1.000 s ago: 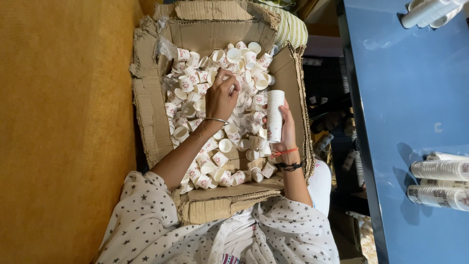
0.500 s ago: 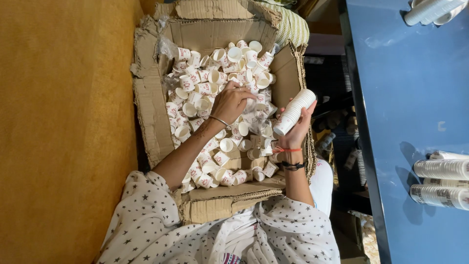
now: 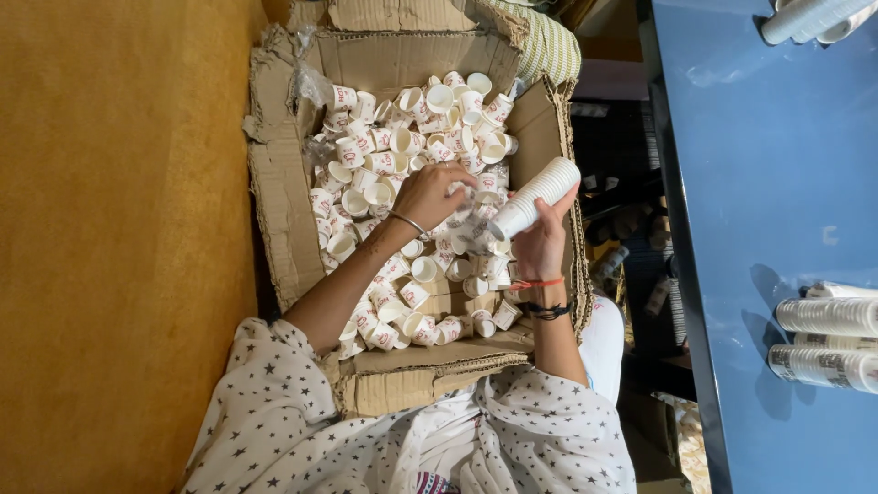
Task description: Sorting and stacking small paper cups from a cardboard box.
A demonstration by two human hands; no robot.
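Right hand [image 3: 541, 245] grips a tilted stack of nested cups [image 3: 535, 198], open end angled toward the left hand [image 3: 432, 194], which closes on a loose cup (partly hidden) among the heap filling the cardboard box [image 3: 283, 210] at frame centre.

Blue table [image 3: 759, 183], cup stacks [image 3: 828, 316]

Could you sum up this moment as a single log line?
left hand: picking among loose paper cups | right hand: holds stack of cups, tilted | cardboard box: open, full of cups
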